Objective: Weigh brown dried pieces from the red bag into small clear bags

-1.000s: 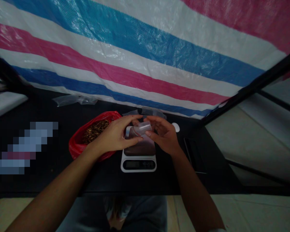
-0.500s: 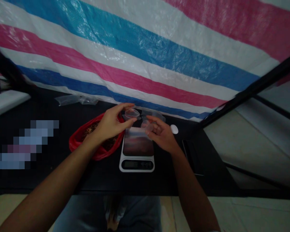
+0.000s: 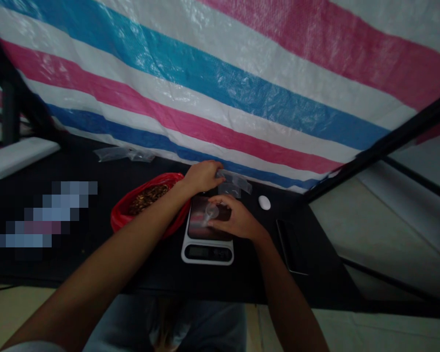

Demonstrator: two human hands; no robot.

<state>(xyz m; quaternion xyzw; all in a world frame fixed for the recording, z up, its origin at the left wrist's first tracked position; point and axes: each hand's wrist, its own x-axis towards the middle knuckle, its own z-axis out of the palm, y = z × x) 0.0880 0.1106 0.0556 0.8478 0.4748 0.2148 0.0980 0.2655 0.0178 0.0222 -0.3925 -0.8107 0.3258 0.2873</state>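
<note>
A small round clear plastic cup is pinched between the thumb and fingers of my right hand, just over the plate of the kitchen scale. Behind the scale, my left hand reaches across with bent fingers around the edge of some clear plastic; what it grips is hidden. Clear plastic bags lie beside its fingertips. Under my left forearm stands an open red plastic bag with small brown pieces in it, left of the scale. The scale's display is too dim to read.
A white oval object and a dark phone lie to the right on the black table. More clear plastic rests at the back left, near a white box-like object. A striped tarp closes off the back.
My right hand has brought the small clear cup down and left over the scale. My left hand has moved right toward the clear bags; the round clear piece it held is no longer plainly visible.
</note>
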